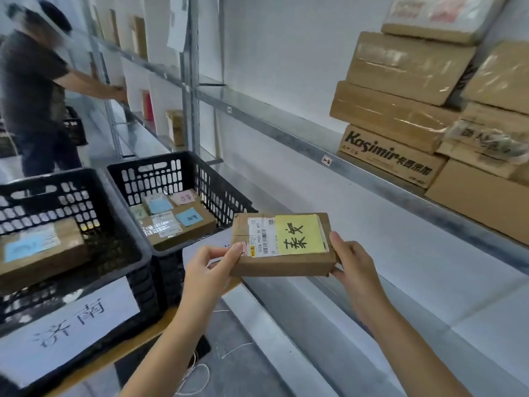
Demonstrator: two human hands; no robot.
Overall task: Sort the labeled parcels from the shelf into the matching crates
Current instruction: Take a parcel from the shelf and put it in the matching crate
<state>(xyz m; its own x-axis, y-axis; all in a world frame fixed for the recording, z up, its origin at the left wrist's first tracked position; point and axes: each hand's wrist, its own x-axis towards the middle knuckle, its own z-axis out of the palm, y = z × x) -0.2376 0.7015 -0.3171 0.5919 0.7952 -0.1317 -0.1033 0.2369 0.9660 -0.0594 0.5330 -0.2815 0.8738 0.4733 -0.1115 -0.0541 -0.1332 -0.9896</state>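
Pinching the short ends of a flat brown cardboard parcel (282, 266), the left hand (211, 267) and right hand (356, 267) each have a closed grip on it, mid-air before the grey metal shelf (286, 130). A yellow paper label (299, 234) and glossy barcode sticker (262, 239) cover its top. Leftward, the near crate (143, 285) and far crate (223, 190), black slotted plastic, hold taped boxes (206, 224).

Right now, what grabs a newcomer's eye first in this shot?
The flat brown cardboard parcel with a yellow handwritten label, held dead centre between the left hand and the right hand. Next, the near black plastic lattice crate at left, fronted by a white paper sign, and the stack of taped brown cardboard boxes on the grey metal shelf, upper right.
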